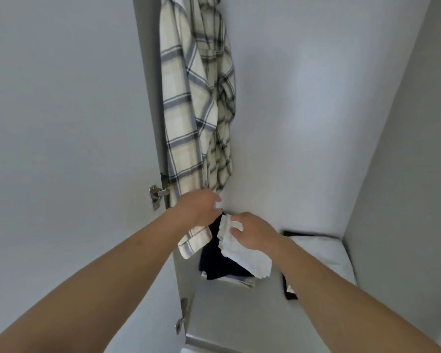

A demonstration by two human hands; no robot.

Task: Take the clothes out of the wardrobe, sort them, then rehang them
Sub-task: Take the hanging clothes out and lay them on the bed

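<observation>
A cream and navy plaid shirt [196, 103] hangs inside the wardrobe at its left side, reaching down to a cuff near the shelf. My left hand [197, 208] grips the lower part of that shirt, fingers curled into the fabric. On the wardrobe floor lies a dark navy garment [219, 261] with a white cloth [245, 256] draped over it. My right hand [250, 234] pinches the upper edge of the white cloth. What lies under the pile is hidden.
The open wardrobe door [61, 123] fills the left side, with metal hinges [158, 193] on its edge. A folded white item on a black frame [321, 253] lies at the right of the wardrobe floor [239, 309]. The right wardrobe wall [405, 174] stands close.
</observation>
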